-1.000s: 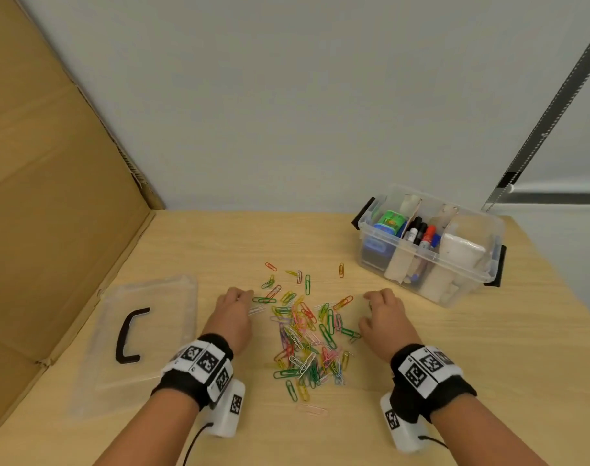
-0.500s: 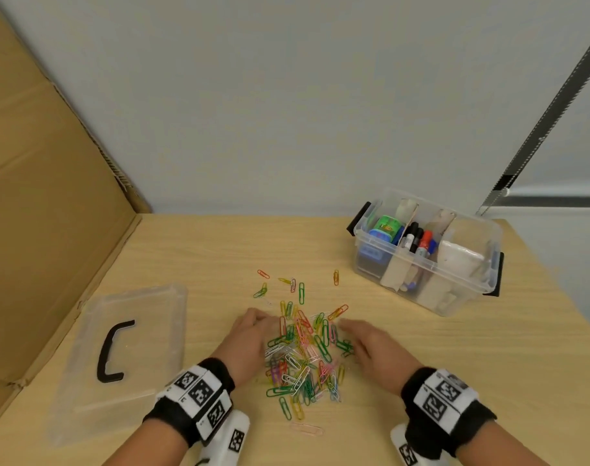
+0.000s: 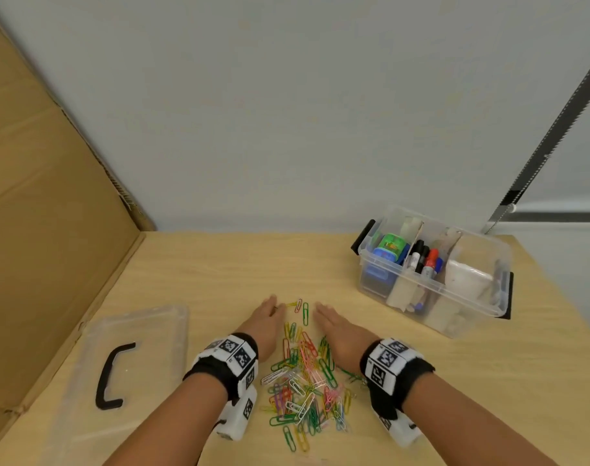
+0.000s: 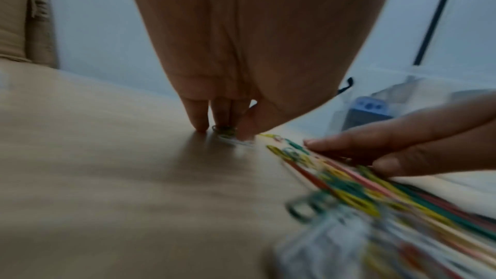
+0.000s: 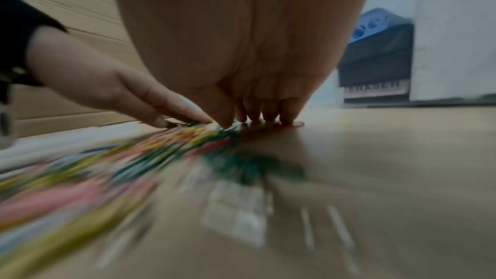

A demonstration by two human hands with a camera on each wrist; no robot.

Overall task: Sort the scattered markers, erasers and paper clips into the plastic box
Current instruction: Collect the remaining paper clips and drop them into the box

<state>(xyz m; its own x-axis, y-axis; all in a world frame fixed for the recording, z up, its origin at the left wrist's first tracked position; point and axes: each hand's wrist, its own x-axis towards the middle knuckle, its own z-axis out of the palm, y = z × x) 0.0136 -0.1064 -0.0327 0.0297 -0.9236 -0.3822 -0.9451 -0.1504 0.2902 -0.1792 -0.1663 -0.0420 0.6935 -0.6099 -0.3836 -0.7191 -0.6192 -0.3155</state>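
A heap of coloured paper clips [image 3: 303, 381] lies on the wooden table between my two hands. My left hand [image 3: 265, 319] lies flat on the left of the heap, fingers straight, their tips on the table over a clip or two [image 4: 228, 135]. My right hand [image 3: 334, 326] lies flat on the right side, fingertips [image 5: 257, 118] pressing on clips. A few clips [image 3: 302, 309] sit just ahead, between the fingertips. The clear plastic box [image 3: 434, 297] at the right rear holds markers [image 3: 424, 260], erasers [image 3: 389, 247] and cardboard dividers.
The box's clear lid [image 3: 118, 371] with a black handle lies flat at the left. A cardboard panel [image 3: 41, 230] stands along the left edge. A white wall closes the back. The table's right edge [image 3: 562, 317] runs past the box.
Both hands slid inward and forward along the heap, going from curled at its sides to flat with straight fingers. The clips are drawn into a narrower pile.
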